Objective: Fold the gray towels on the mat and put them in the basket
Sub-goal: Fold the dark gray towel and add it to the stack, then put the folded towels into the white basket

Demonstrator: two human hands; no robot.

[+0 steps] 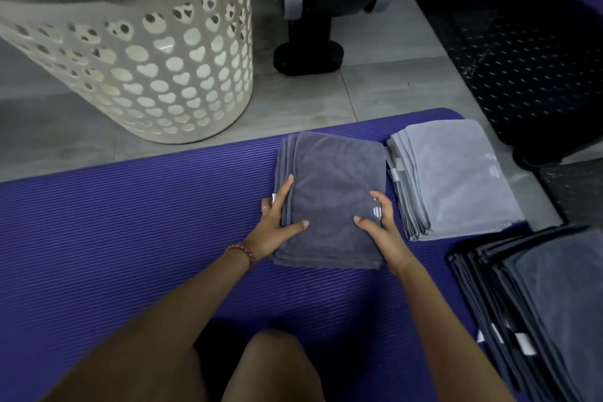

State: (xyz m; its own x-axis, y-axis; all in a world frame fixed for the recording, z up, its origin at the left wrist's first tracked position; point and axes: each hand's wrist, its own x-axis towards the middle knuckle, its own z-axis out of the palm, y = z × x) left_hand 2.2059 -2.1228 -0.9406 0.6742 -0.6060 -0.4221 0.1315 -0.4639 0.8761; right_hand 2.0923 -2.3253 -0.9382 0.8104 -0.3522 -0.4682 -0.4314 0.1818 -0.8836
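A folded dark gray towel lies on the purple mat in front of me. My left hand holds its left edge, thumb on top and fingers stretched along the stepped layers. At the right edge my right hand grips it near a small white logo, thumb on top and fingers bent over the edge. The cream basket, with heart and round holes, stands on the floor beyond the mat at the left.
A stack of folded light gray towels lies just right of the held towel. A pile of dark towels sits at the lower right. Black exercise equipment and a black studded floor mat stand behind. My knees are at the bottom.
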